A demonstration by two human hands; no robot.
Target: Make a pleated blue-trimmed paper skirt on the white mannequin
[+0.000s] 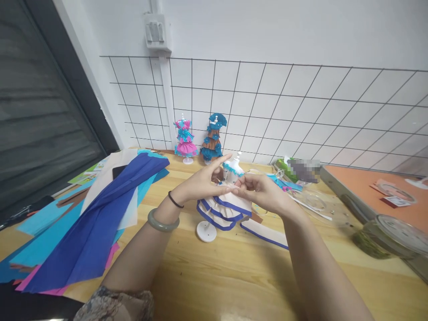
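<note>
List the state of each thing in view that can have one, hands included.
Small mannequin: upright on its round base.
Ruffled skirt: layered around the mannequin's waist.
Left hand: fingertips pinching the skirt's top edge.
Right hand: pinching the same edge.
Trimmed strip: lying flat on the table.
Paper sheets: fanned in an overlapping pile.
Pink mannequin: upright, dressed.
Teal mannequin: upright, dressed.

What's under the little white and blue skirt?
A round white stand base sits under the skirt on the wooden table. The skirt covers most of the stand's pole, and the left hand and right hand hide the waist.
</note>
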